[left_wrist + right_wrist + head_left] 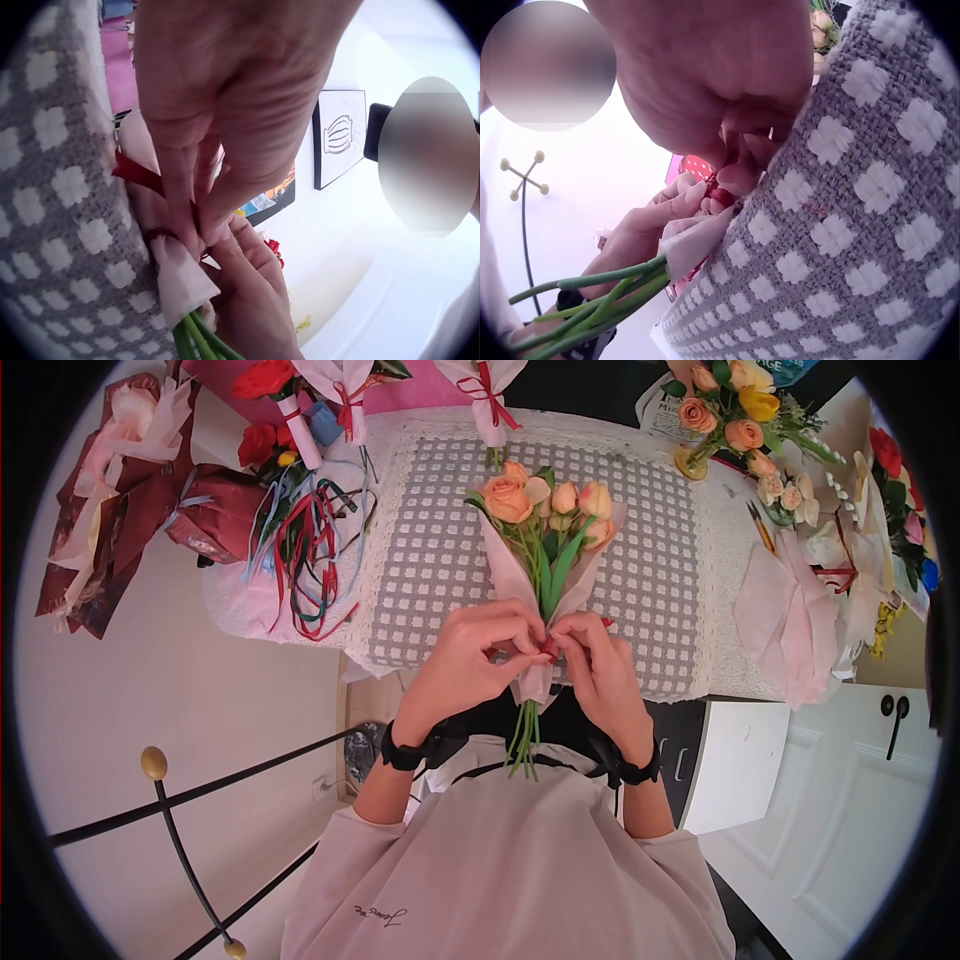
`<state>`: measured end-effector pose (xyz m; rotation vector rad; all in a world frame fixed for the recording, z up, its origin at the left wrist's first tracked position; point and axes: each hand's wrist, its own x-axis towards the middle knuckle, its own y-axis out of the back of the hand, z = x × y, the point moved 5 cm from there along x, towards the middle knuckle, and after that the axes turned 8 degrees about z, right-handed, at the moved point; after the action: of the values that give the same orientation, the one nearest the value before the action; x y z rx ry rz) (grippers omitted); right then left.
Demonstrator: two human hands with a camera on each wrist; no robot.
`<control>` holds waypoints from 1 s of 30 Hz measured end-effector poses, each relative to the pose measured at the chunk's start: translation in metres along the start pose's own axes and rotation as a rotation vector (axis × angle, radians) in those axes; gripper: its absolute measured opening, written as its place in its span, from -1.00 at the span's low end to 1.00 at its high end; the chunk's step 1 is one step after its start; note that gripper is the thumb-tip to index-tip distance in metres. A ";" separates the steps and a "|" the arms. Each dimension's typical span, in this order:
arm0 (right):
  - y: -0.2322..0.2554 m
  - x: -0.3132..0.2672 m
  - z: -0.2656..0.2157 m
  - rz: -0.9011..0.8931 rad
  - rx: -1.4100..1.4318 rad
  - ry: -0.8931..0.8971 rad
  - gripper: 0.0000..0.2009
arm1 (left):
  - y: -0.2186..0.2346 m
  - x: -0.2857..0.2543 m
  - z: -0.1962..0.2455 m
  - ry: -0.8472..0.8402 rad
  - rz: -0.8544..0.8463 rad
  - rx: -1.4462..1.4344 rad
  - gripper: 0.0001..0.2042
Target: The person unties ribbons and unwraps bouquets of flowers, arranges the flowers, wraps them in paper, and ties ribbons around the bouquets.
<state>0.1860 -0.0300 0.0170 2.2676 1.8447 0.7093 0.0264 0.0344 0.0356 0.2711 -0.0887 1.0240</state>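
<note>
A small bouquet (545, 540) of peach roses and tulips, wrapped in pale pink paper, lies on the checked cloth with its blossoms pointing away from me. Its green stems (524, 740) stick out below the wrap toward my body. At the narrow waist of the paper a red ribbon (139, 174) goes round the bouquet. My left hand (492, 645) pinches the ribbon between thumb and fingers. Close against it, my right hand (600, 665) pinches the ribbon too, fingertips meeting at the red knot (718, 193). Fingers partly hide the knot.
Loose red, blue and green ribbons (318, 550) lie at the left, near wrapped bouquets (120, 490). A finished bouquet with a red bow (487, 395) sits at the far edge. Peach roses (735, 420) and pink paper (790, 615) are at the right. The grey-white checked cloth (425, 530) covers the table.
</note>
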 end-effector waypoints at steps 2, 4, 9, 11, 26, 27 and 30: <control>0.002 0.000 -0.001 0.014 0.055 0.003 -0.91 | 0.000 -0.002 0.002 -0.092 0.035 0.051 -0.88; 0.004 0.000 -0.003 -0.003 0.077 -0.048 -0.92 | -0.001 -0.003 -0.001 -0.113 0.064 0.046 -0.88; 0.007 0.002 -0.005 -0.057 0.167 -0.170 -0.96 | -0.003 -0.009 -0.015 -0.069 0.129 -0.021 -0.89; 0.006 0.000 -0.001 -0.064 0.224 -0.281 -0.95 | -0.004 -0.010 -0.016 -0.106 0.159 -0.014 -0.89; 0.003 -0.009 0.003 0.036 0.202 -0.187 -0.97 | -0.009 -0.011 -0.020 -0.114 0.206 -0.059 -0.85; 0.005 -0.008 0.002 0.036 0.202 -0.187 -0.97 | -0.008 -0.011 -0.019 -0.114 0.206 -0.059 -0.85; 0.005 -0.004 0.001 -0.007 0.174 -0.212 -0.97 | -0.007 -0.010 -0.012 -0.164 0.151 0.016 -0.86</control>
<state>0.1906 -0.0349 0.0168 2.3327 1.8762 0.3031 0.0267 0.0263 0.0205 0.3673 -0.2524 1.1517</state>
